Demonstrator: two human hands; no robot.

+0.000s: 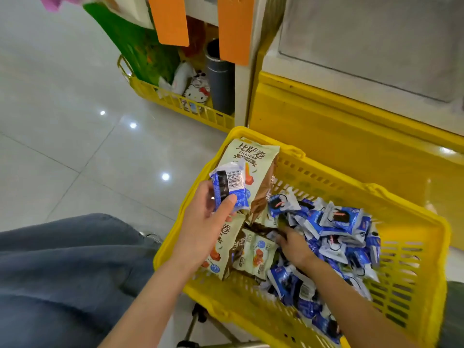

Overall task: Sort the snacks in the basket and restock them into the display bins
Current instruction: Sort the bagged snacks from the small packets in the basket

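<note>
Sorting step. Left hand [208, 217] pinches a few blue packets [228, 185] above the basket [324, 172]. Right hand [295, 244] digs into the loose blue pile [336, 222] beside cream bags [251, 156]; fingertips buried, grip unclear. Next, probably: draw out another blue packet, add it to the left-hand stack, leave cream bags aside.

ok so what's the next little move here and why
Probably pinch one loose blue packet by the right hand and add it to the blue stack the left hand grips. The right hand's fingers are in that pile in the yellow basket, and the stack looks the same kind.
</note>
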